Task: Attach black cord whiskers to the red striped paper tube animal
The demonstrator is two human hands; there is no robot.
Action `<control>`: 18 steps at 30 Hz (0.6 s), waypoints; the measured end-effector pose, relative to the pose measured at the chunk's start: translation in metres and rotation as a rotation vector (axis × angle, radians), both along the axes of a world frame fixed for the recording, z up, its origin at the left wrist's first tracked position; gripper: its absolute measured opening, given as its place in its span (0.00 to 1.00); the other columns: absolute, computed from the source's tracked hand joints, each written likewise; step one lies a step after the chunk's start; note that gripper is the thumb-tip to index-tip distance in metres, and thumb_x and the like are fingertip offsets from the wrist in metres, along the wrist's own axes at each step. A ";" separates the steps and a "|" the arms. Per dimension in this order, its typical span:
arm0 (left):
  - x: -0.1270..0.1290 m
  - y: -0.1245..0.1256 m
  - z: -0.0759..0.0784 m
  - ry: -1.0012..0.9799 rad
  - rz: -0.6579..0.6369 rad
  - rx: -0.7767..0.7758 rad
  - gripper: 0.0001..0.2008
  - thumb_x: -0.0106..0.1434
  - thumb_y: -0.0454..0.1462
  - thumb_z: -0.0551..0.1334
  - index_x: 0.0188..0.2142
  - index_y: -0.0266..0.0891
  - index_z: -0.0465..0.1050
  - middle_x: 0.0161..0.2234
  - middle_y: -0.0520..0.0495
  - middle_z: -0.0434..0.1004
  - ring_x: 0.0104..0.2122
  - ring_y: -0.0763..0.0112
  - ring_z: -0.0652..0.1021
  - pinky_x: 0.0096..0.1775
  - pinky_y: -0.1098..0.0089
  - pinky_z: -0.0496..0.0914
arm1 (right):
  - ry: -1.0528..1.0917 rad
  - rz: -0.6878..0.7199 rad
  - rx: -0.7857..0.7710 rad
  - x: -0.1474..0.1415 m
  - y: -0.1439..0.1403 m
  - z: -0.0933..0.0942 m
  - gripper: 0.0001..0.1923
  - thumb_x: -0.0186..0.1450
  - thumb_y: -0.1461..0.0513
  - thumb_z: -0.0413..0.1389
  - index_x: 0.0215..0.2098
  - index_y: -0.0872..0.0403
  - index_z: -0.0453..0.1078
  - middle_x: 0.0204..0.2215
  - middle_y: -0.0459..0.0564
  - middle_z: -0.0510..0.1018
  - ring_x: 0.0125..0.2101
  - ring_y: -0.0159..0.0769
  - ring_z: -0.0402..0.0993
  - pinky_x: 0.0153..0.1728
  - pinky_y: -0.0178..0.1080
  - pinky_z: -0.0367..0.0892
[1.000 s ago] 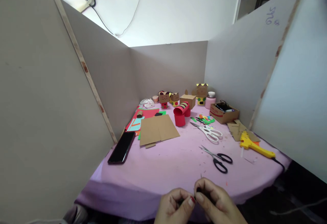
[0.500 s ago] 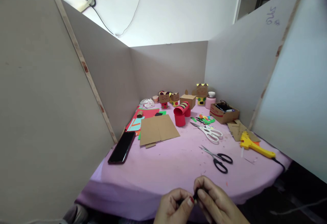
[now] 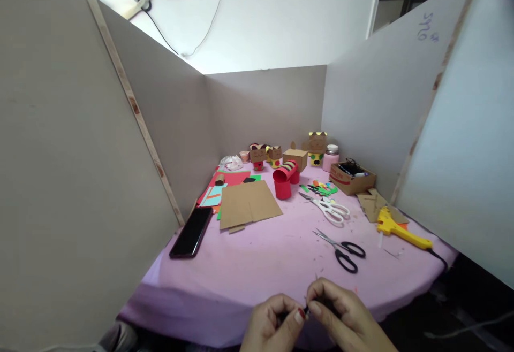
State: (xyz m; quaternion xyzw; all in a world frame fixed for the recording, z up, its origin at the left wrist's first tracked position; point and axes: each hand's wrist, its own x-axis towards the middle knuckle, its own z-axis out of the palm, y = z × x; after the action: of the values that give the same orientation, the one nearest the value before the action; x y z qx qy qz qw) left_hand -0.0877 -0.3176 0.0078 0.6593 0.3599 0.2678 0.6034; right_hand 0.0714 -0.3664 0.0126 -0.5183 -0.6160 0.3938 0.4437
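Pink-clothed worktop (image 3: 257, 255), near edge: left hand (image 3: 273, 324) and right hand (image 3: 345, 317) pinching small dark piece (image 3: 308, 309); fine fingertip fiddling, steady grip needed next.

A small dark piece (image 3: 310, 307), mostly hidden, is pinched between the fingertips of both hands at the 6 o'clock edge of the table; its shape cannot be determined.

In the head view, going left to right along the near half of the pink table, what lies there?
Black phone → brown cardboard sheet → black-handled scissors → yellow glue gun.
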 end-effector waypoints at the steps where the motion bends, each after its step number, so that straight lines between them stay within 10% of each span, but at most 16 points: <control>1: -0.001 0.001 0.001 0.012 0.012 0.042 0.17 0.56 0.49 0.57 0.27 0.37 0.69 0.20 0.55 0.61 0.22 0.75 0.62 0.26 0.73 0.58 | -0.015 -0.010 0.013 0.000 0.000 -0.001 0.13 0.63 0.53 0.46 0.29 0.52 0.61 0.21 0.40 0.60 0.24 0.31 0.57 0.26 0.33 0.55; 7: -0.006 -0.005 0.013 -0.011 0.334 0.502 0.14 0.60 0.38 0.55 0.44 0.46 0.73 0.45 0.45 0.75 0.47 0.64 0.71 0.49 0.67 0.61 | -0.152 -0.065 0.131 -0.002 0.001 -0.002 0.10 0.65 0.57 0.44 0.29 0.52 0.61 0.23 0.43 0.65 0.25 0.32 0.63 0.27 0.32 0.59; 18: 0.009 -0.010 -0.006 0.134 0.099 0.415 0.18 0.60 0.36 0.51 0.48 0.35 0.69 0.28 0.45 0.77 0.24 0.70 0.72 0.28 0.73 0.64 | -0.353 -0.072 0.319 -0.006 0.003 -0.007 0.11 0.66 0.61 0.41 0.31 0.53 0.63 0.24 0.48 0.72 0.25 0.33 0.71 0.26 0.32 0.64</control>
State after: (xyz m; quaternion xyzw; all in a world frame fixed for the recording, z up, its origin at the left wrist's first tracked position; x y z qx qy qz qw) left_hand -0.0788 -0.3278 0.0016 0.7671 0.3685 0.3210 0.4156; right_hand 0.0655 -0.3637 0.0051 -0.5240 -0.7197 0.1786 0.4190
